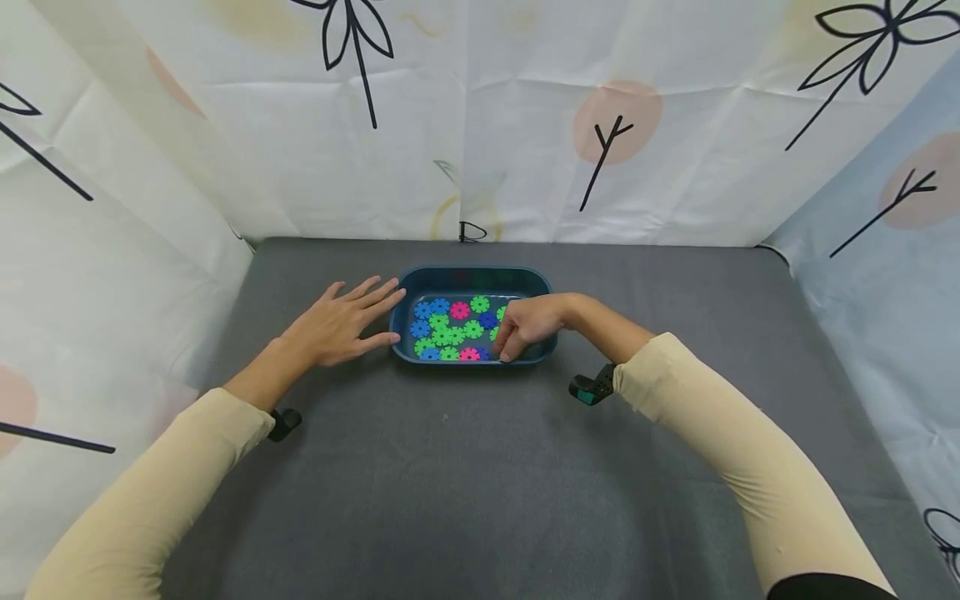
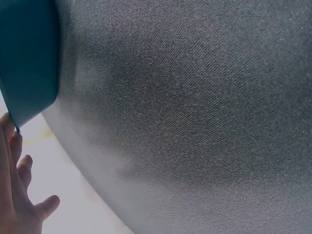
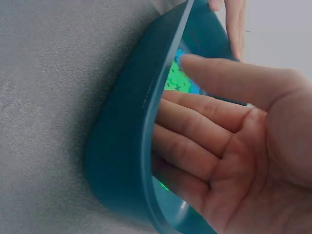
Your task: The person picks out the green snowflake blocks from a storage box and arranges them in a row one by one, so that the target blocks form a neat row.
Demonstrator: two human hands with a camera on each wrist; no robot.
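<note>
A dark teal plastic tray [image 1: 472,278] holds several small notched discs in green, blue and pink, such as a pink disc [image 1: 460,311] and a green disc [image 1: 480,304]. My left hand [image 1: 341,327] is spread at the tray's left end, fingertips right at the rim. Over the right end, my right hand [image 1: 531,322] reaches down among the discs. In the right wrist view its fingers [image 3: 195,129] extend past the near rim, the thumb held apart from them. Their tips are hidden by the tray wall, and no disc shows in the grasp.
Grey cloth [image 1: 450,483] covers the table under the tray. Behind it hangs a white curtain [image 1: 517,167] with plant drawings, and similar fabric stands on both sides. Each wrist wears a small dark camera, such as the right camera [image 1: 591,387].
</note>
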